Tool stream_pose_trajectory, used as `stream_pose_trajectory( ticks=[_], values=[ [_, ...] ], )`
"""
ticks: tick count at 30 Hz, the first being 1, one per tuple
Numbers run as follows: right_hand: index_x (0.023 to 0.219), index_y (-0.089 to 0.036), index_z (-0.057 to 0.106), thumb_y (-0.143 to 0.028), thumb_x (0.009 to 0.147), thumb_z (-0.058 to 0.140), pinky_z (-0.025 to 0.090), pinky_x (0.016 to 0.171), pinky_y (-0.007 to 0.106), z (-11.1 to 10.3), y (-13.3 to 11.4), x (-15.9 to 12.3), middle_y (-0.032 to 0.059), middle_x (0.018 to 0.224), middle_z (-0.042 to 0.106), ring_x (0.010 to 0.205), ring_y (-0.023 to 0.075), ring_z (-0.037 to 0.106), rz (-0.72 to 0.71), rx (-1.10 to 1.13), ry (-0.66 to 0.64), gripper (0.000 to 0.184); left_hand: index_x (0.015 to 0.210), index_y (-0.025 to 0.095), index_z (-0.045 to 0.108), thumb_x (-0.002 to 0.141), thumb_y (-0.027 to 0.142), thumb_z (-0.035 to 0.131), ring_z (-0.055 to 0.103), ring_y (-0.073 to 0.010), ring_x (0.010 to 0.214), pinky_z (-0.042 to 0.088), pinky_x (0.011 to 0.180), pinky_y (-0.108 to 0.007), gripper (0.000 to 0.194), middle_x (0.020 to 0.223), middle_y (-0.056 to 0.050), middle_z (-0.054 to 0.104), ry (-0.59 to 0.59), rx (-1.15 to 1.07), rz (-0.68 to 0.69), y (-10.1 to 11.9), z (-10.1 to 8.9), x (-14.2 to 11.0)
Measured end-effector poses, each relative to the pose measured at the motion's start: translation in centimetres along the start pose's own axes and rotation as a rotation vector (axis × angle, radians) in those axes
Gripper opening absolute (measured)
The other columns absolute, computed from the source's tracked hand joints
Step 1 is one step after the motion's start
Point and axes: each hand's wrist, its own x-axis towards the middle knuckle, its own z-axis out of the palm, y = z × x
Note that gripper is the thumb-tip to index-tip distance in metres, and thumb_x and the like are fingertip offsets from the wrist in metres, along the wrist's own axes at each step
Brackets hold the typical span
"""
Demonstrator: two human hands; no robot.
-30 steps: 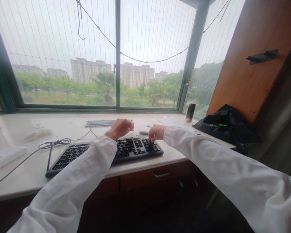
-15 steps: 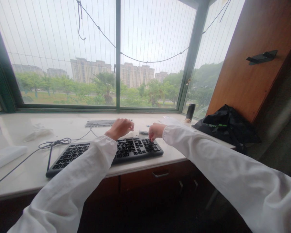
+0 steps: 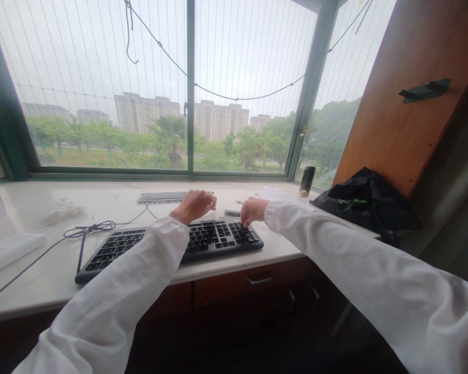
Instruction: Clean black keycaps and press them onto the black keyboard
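A black keyboard (image 3: 120, 246) lies at an angle on the pale window-ledge counter (image 3: 35, 283), its cable coiled to the left. My left hand (image 3: 192, 205) hovers over the keyboard's upper right rows with its fingers curled down and nothing visible in them. My right hand (image 3: 252, 210) is at the keyboard's top right corner, fingers bent, fingertips pressed to the keys there. Both arms wear white sleeves. What the fingertips touch beyond the keys is too small to make out.
A second, thinner keyboard (image 3: 159, 197) lies farther back near the window. A dark cylinder (image 3: 307, 179) stands at the sill's right end and a black bag (image 3: 368, 205) fills the right corner. White papers (image 3: 8, 248) and a crumpled wrapper (image 3: 60, 212) lie at the left.
My right hand has shifted slightly up and back at the keyboard's top right corner. The left hand has stayed in place.
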Motion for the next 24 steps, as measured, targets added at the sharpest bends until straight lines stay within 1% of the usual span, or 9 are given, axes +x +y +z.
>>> stream_pose_trajectory(
  ticks=[9,16,21,24],
  values=[
    [0.086,-0.023,0.08,-0.031,0.063,0.082,0.045,0.069,0.02,0.1,-0.1,-0.4,0.0002,0.08,0.076,0.075,0.0144,0.067,0.003,0.05,0.023,0.024,0.086,0.023,0.075,0.087,0.026,0.062,0.066,-0.0152,0.072,0.045,0.065,-0.024,0.013,0.083,-0.001,0.075,0.0,0.017,-0.007,0.0,0.1,0.0],
    [0.086,-0.023,0.08,-0.03,0.062,0.083,0.045,0.069,0.02,0.2,0.0,0.3,0.0013,0.081,0.076,0.075,0.0147,0.067,-0.016,-0.003,-0.003,0.025,0.087,0.023,0.075,0.087,0.026,0.061,0.067,-0.0157,0.073,0.045,0.065,-0.024,0.014,0.085,-0.002,0.075,-0.003,0.017,-0.006,-0.1,0.0,0.0],
    [0.082,-0.022,0.08,-0.028,0.058,0.085,0.046,0.069,0.021,0.0,-0.3,1.3,0.0013,0.079,0.076,0.075,0.0156,0.068,0.027,0.002,-0.07,0.025,0.087,0.023,0.075,0.085,0.027,0.063,0.067,-0.0163,0.073,0.045,0.065,-0.025,0.012,0.084,-0.001,0.075,-0.005,0.028,-0.016,0.0,-0.1,0.0],
    [0.084,-0.021,0.081,-0.025,0.058,0.084,0.047,0.071,0.022,-0.1,-0.4,1.7,0.0016,0.078,0.076,0.073,0.0152,0.068,0.048,-0.01,-0.11,0.026,0.087,0.024,0.075,0.085,0.027,0.063,0.066,-0.0159,0.073,0.046,0.065,-0.024,0.012,0.085,-0.001,0.075,-0.008,0.029,-0.024,0.1,-0.1,0.0]
  ],
)
